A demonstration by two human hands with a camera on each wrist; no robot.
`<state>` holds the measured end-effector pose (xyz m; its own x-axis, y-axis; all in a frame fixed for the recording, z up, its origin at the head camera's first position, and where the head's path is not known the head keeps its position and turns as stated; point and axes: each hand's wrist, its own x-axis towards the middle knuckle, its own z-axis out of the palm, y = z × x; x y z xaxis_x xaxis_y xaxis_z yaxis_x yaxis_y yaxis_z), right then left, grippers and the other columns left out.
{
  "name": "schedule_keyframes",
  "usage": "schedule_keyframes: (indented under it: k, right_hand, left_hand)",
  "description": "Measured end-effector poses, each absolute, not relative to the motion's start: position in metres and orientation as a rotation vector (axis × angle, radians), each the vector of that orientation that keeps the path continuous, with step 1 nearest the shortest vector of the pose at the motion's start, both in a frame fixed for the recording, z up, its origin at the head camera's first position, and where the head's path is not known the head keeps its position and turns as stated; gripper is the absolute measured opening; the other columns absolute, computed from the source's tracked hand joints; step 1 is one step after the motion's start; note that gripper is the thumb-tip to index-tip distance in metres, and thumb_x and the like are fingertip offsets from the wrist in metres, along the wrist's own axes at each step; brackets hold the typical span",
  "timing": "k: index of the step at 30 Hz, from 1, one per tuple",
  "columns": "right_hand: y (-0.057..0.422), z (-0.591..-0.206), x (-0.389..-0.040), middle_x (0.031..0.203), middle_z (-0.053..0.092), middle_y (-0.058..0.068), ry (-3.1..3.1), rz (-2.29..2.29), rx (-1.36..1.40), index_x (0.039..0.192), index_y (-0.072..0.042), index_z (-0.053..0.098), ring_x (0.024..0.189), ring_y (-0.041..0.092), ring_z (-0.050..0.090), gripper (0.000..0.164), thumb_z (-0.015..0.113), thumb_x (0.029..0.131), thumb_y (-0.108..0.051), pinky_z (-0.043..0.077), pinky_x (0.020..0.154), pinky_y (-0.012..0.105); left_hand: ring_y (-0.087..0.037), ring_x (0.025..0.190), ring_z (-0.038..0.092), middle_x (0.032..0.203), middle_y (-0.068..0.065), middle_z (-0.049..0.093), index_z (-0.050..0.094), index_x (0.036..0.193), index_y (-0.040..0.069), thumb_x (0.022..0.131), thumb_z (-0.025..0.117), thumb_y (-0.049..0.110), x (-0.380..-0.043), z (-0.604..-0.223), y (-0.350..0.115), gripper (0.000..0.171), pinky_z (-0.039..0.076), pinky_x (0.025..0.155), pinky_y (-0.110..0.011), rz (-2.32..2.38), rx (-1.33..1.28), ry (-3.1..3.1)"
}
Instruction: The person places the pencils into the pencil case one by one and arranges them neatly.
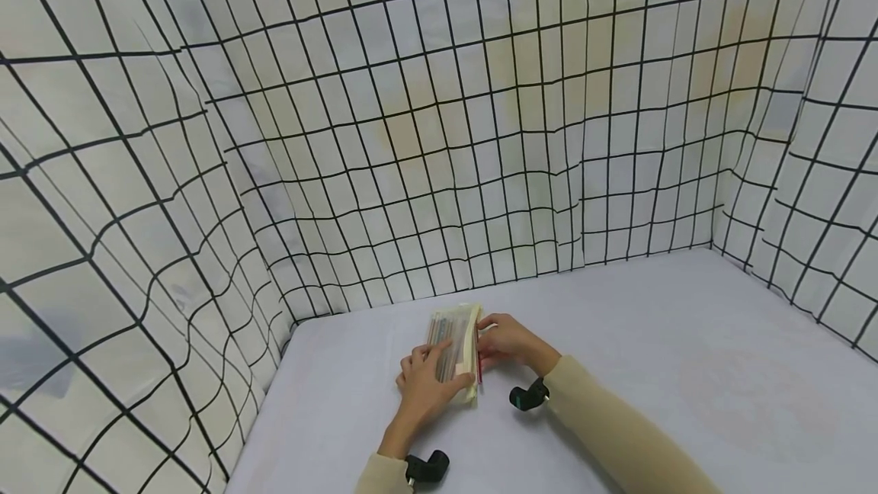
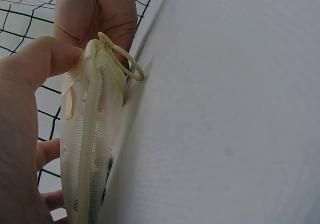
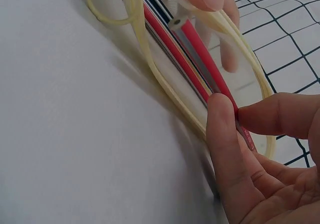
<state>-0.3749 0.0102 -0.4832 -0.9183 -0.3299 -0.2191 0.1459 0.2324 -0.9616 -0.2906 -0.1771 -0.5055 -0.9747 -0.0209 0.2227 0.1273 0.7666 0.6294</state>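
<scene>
A translucent mesh zip pouch (image 1: 469, 326) with pale yellow edging lies on the table. Several pencils (image 3: 167, 38) show inside it. My left hand (image 1: 427, 383) grips the pouch, its thumb at the yellow edge near a corner and its fingers spread over the upper face. A cord loop (image 2: 131, 66) hangs from that corner in the left wrist view. At the unzipped side, my right hand (image 1: 509, 341) pinches a red and grey striped pencil (image 3: 204, 56) between thumb and forefinger. That pencil lies along the opening, its flat end towards the left thumb.
A white table surface (image 1: 617, 326) stretches around the pouch. Walls of black grid netting (image 1: 446, 151) over white sheeting stand behind and at both sides. A small black camera is on each wrist, the right one (image 1: 528, 396) close above the table.
</scene>
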Motion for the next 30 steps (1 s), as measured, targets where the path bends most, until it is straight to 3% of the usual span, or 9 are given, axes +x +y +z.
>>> schedule_keyframes:
  k: [17,30]
  right_hand:
    - [-0.005,-0.487,-0.372,0.075,0.065,0.01,2.183,-1.762,-0.151,0.122,0.006,0.057,0.059,0.014,0.063,0.036,0.063,0.086,0.007,0.058,0.056,0.027]
    - [0.019,-0.48,-0.368,0.081,0.068,0.012,2.256,-1.698,-0.181,0.119,0.003,0.063,0.065,0.018,0.065,0.03,0.061,0.089,0.0,0.057,0.058,0.029]
  left_hand:
    - [-0.036,0.123,0.037,0.144,-0.015,0.045,0.056,0.146,0.025,0.078,0.076,0.058,-0.289,-0.505,-0.177,0.079,0.028,0.097,-0.061,-0.998,-0.089,-2.742]
    - [-0.035,0.122,0.037,0.143,-0.016,0.046,0.056,0.146,0.025,0.077,0.077,0.056,-0.287,-0.503,-0.176,0.078,0.029,0.096,-0.061,-0.99,-0.091,-2.745]
